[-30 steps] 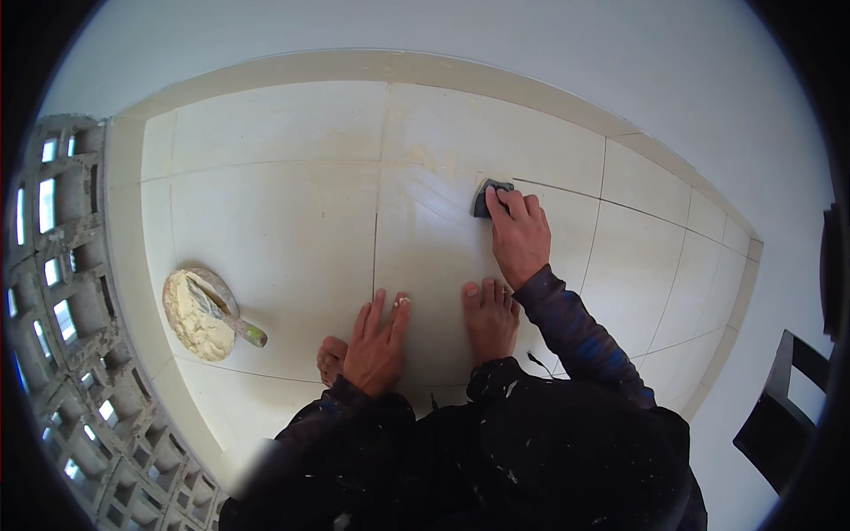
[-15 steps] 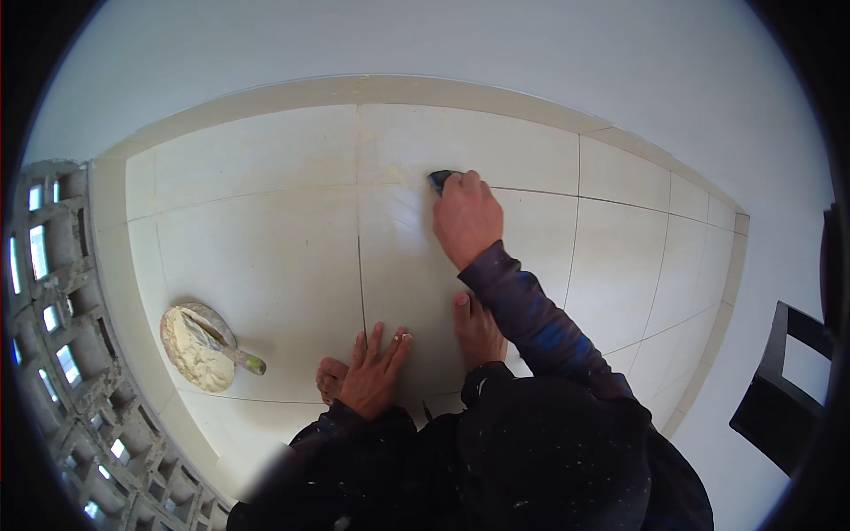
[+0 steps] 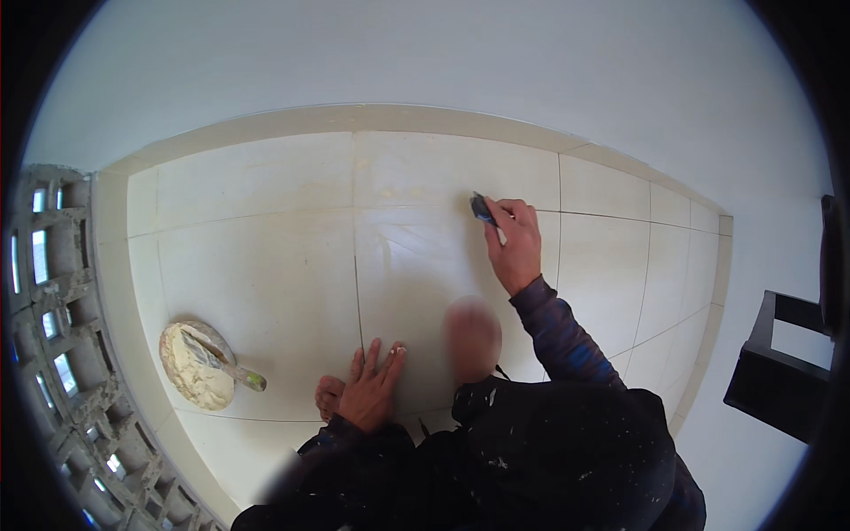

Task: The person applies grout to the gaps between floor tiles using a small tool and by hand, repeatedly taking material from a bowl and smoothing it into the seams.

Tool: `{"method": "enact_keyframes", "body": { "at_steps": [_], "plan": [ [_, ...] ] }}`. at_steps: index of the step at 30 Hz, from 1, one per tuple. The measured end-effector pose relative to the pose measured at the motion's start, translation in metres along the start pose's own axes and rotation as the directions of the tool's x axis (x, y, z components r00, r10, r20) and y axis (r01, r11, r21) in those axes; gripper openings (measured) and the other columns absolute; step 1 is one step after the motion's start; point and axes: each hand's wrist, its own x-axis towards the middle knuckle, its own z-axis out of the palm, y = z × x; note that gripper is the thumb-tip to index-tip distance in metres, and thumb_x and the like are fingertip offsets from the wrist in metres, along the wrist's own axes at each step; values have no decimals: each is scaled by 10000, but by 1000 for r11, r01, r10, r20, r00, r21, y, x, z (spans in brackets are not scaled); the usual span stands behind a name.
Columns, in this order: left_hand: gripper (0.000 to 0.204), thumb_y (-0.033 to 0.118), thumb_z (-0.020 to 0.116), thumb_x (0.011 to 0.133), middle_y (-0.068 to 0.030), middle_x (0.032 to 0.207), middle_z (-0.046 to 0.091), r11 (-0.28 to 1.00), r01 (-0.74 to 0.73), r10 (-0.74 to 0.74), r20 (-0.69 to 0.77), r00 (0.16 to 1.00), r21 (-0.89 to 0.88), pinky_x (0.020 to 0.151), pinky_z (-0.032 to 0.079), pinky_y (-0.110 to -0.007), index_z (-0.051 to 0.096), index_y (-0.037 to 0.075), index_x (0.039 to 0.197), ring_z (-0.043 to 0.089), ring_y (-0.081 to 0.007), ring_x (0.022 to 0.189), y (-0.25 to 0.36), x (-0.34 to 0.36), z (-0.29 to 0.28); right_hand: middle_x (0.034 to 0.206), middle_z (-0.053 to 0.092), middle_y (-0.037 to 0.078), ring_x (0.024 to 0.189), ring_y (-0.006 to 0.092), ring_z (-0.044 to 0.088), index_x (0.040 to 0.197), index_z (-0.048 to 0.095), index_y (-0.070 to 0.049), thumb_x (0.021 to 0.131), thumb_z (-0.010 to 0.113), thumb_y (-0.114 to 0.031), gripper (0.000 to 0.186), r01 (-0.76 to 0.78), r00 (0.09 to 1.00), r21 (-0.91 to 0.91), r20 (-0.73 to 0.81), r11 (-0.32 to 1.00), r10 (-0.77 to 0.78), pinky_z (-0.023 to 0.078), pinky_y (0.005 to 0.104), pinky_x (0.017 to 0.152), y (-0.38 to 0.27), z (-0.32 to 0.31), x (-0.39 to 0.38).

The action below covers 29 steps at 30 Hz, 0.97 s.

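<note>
My right hand (image 3: 517, 248) pinches a small dark scraper (image 3: 481, 209) at a grout joint between cream floor tiles (image 3: 425, 168). Only part of the scraper shows past my fingers, so its full shape is hidden. Pale smears of grout (image 3: 403, 192) lie on the tiles left of it. My left hand (image 3: 370, 389) rests on the floor beside my left foot (image 3: 328, 396), fingers spread and whitish residue on one fingertip. Off to the left, a round bowl (image 3: 223, 336) holds cream-coloured paste (image 3: 197, 373), with a putty knife (image 3: 251, 380) lying in it, its handle over the rim.
White wall (image 3: 425, 53) rises beyond the tiled skirting (image 3: 257, 126). A grey openwork block wall (image 3: 53, 283) runs along the left. At the right stands a black angular frame (image 3: 779, 380). My right foot (image 3: 471, 341) is blurred, between my hands. Dark open joints (image 3: 611, 218) run among the right-hand tiles.
My right hand has moved right along the joint with the scraper, which is now turned differently. My left hand stays flat on the floor. The view has shifted slightly.
</note>
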Motion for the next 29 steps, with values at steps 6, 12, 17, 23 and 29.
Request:
{"method": "enact_keyframes", "body": {
  "at_steps": [6,12,17,23,29],
  "plan": [
    [829,-2,548,733,-118,1583,390,1000,-2,1,40,999,18,1223,182,-583,303,5,1525,255,-427,1495,4,11,-4,1040,582,88,941,301,544,1232,660,-17,759,680,36,476,120,986,-196,140,973,-93,496,390,828,40,1,-26],
    [833,7,555,743,-128,1568,405,999,-16,14,40,999,51,1225,166,-592,288,-1,1532,215,-424,1508,8,11,-3,1001,582,112,926,314,567,1224,664,-33,817,649,-8,409,-90,991,7,101,996,89,499,426,797,40,-30,-45],
    [828,-15,539,756,-106,1563,417,948,81,-90,-14,996,-309,1218,198,-526,297,35,1546,255,-384,1502,5,23,-20,998,590,140,915,319,579,1134,667,-15,856,657,-65,283,-104,994,-336,0,936,110,502,422,780,44,10,-3],
    [754,139,518,844,-119,1644,272,-148,-100,-310,-50,949,-984,1208,156,-516,308,97,1567,178,-306,1535,-7,64,-57,913,657,76,787,244,628,1153,669,5,901,679,-87,268,-112,959,182,279,977,58,520,326,702,-25,19,-16],
    [820,411,523,914,-113,1703,40,25,-273,-301,-268,915,-962,1221,69,-552,188,173,1623,38,-327,1563,0,87,-81,1005,727,6,867,83,662,1228,661,-24,962,683,-188,313,-852,497,519,845,-75,200,535,255,720,-76,-11,-21]
  ]
}}
